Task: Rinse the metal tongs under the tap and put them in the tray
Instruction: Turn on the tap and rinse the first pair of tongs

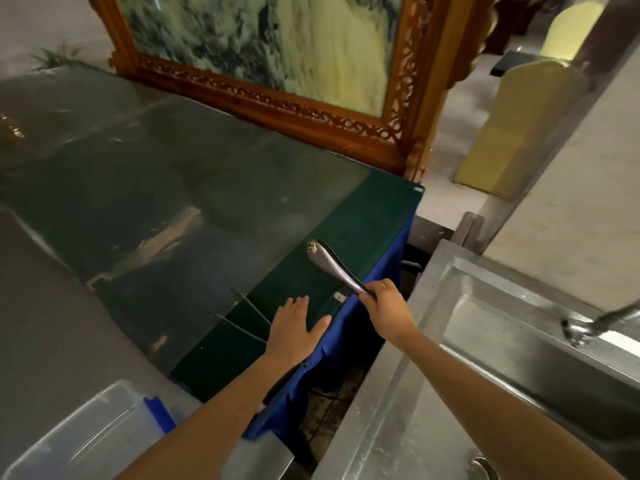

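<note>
My right hand (386,306) grips the handle end of the metal tongs (329,263), whose spoon-shaped tips point up and left over the green table. Flat and empty, my left hand (294,327) rests with spread fingers on the green table top (363,216) near its right edge. To the right is the steel sink (491,306), with the tap (602,320) reaching in from the right edge. A clear plastic tray (79,441) with a blue clip sits at the bottom left.
A glass sheet (173,188) covers most of the table. Two dark thin utensils (249,313) lie on it just left of my left hand. A blue cloth (346,344) hangs off the table edge. A carved wooden framed panel (277,102) stands behind.
</note>
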